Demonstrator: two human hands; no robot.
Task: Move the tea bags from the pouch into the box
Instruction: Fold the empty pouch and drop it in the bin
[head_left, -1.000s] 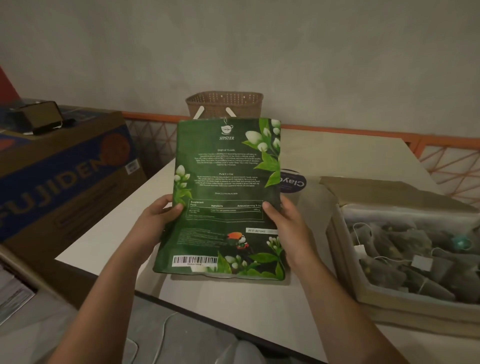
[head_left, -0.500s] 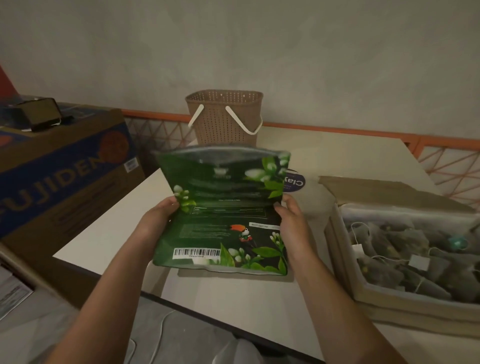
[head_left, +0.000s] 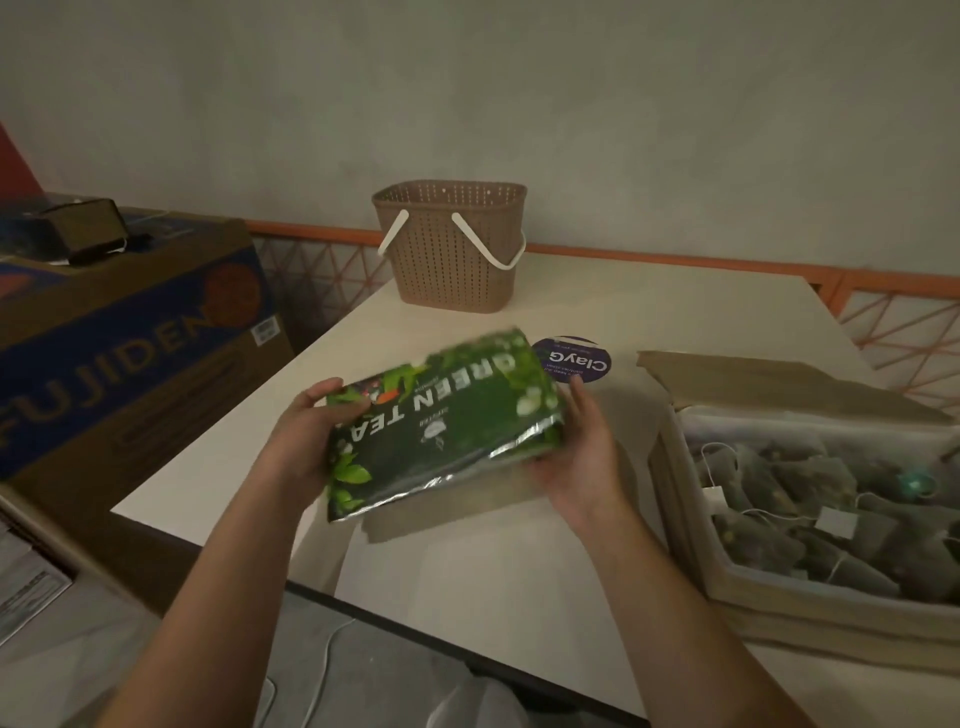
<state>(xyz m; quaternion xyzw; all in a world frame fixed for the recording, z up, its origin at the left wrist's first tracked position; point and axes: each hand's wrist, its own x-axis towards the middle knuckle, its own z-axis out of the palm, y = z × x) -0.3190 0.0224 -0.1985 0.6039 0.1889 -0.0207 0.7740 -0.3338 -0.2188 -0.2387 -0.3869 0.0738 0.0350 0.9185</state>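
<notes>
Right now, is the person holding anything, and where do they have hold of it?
Yes: the green tea pouch, tipped over above the table. The left hand grips its bottom end; the right hand supports the silver-edged top end.

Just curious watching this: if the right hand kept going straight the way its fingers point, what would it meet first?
The right hand points away from the person, along the green tea pouch it holds. Straight on, it would probably meet the round purple sticker on the table first, though depth is hard to judge.
</notes>
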